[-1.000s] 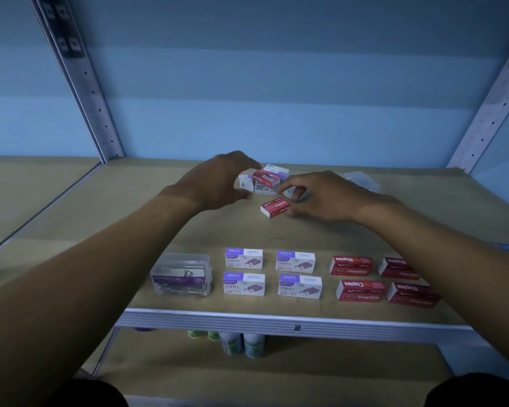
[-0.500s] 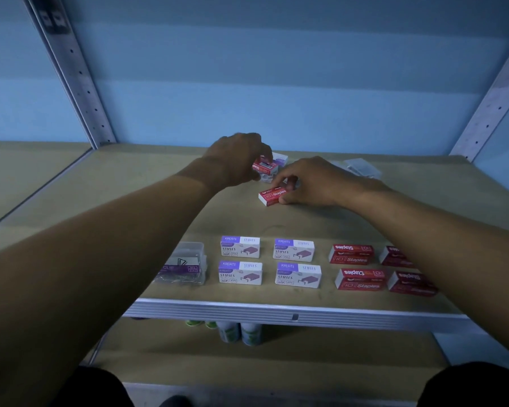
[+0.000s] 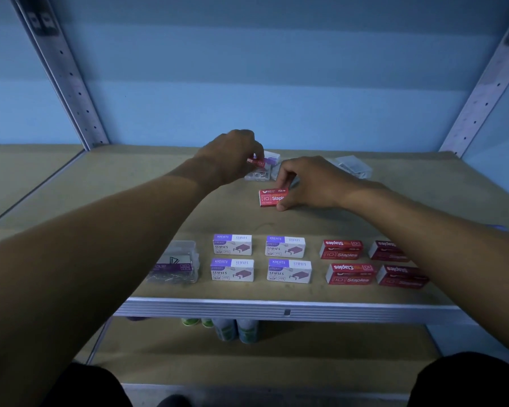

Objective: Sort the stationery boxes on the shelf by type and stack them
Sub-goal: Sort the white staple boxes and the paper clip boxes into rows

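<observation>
Near the middle of the frame, the right hand (image 3: 312, 183) pinches one end of a red staple box (image 3: 272, 197) lying flat on the shelf (image 3: 130, 201), thumb at the near edge and fingers curled over the far one. Just above and left of it, the left hand (image 3: 232, 155) grips another red box (image 3: 257, 162) over a small heap of clear and white packs. Lower in the frame, near the shelf's front edge, sit a clear clip box (image 3: 175, 262), four white staple boxes (image 3: 260, 258) and four red staple boxes (image 3: 370, 264) in tidy rows.
</observation>
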Demonstrator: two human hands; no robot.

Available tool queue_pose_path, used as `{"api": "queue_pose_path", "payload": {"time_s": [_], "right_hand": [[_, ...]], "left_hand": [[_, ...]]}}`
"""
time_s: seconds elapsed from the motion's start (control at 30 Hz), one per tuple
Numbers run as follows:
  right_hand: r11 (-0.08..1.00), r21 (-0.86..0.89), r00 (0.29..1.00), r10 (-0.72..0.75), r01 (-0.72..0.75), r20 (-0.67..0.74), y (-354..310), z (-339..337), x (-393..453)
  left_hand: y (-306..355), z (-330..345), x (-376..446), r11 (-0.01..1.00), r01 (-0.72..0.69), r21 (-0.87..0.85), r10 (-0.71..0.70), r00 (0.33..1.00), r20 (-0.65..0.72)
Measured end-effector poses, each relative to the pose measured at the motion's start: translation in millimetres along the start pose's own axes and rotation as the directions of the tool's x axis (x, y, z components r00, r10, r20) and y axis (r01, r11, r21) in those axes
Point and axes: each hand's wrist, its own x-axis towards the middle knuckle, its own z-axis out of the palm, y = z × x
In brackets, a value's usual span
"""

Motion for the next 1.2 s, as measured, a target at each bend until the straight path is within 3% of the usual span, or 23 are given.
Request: {"api": "queue_pose_path", "payload": {"time_s": [0.27, 0.53, 0.87, 1.2], "right_hand": [[0.996, 0.067, 0.998, 0.065, -0.066, 0.009, -7, -3, -23], [0.980, 0.160, 0.993, 0.119, -0.116, -0.012, -10, 3, -35], [0.965, 0.252, 0.986, 0.112, -0.077, -0.126, -8, 6, -51], [0.953, 0.289, 0.975, 0.144, -0.092, -0.166, -8, 8, -62]], "left_hand": [[11, -17, -30, 0.992, 0.089, -0.085, -0.089, 0.996, 0.003], [42, -41, -59, 0.958, 0.242, -0.156, -0.209, 0.957, 0.201], [53, -44, -80, 0.938, 0.307, -0.164, -0.287, 0.949, 0.132], [52, -27, -89, 0.926, 0.342, -0.158, -0.313, 0.932, 0.183]]}}
